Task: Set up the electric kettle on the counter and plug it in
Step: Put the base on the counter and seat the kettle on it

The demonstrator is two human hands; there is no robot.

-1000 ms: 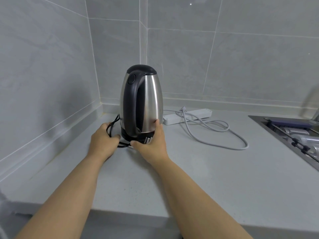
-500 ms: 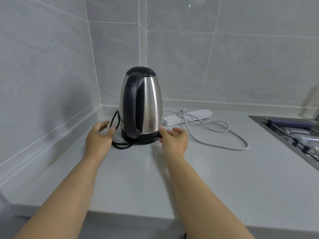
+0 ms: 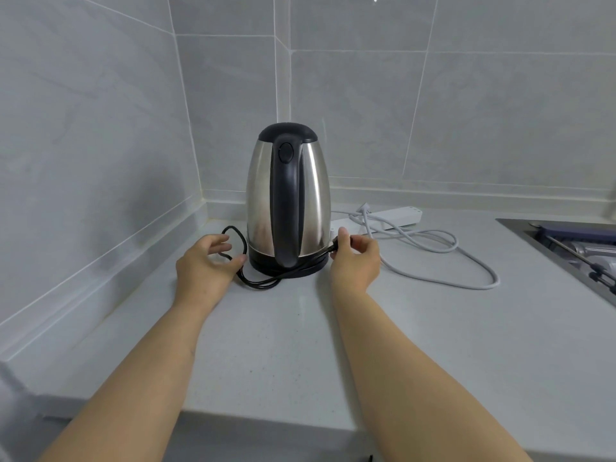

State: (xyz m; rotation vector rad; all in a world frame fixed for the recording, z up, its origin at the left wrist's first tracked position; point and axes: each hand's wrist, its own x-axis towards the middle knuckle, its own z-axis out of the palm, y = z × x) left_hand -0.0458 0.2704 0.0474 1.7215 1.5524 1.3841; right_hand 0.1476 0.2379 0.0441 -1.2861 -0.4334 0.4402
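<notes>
A steel electric kettle [image 3: 288, 198] with a black lid and handle stands upright on its black base on the grey counter [image 3: 300, 345], handle turned toward me. Its black cord [image 3: 258, 281] loops in front of and to the left of the base. My right hand [image 3: 355, 261] pinches the plug end of that cord just right of the base. My left hand [image 3: 206, 263] hovers open beside the cord loop at the left, fingers curled around nothing. A white power strip [image 3: 396, 218] lies behind the right hand, against the back wall.
The power strip's grey-white cable [image 3: 443, 258] coils over the counter to the right. A steel sink [image 3: 573, 248] with utensils is set in at the far right. Tiled walls meet in a corner right behind the kettle. The counter's front edge runs across the bottom.
Both hands let go of the kettle base. My right hand moved right and took hold of the cord's plug end. The left hand opened beside the cord loop. The view shifted so the handle faces me.
</notes>
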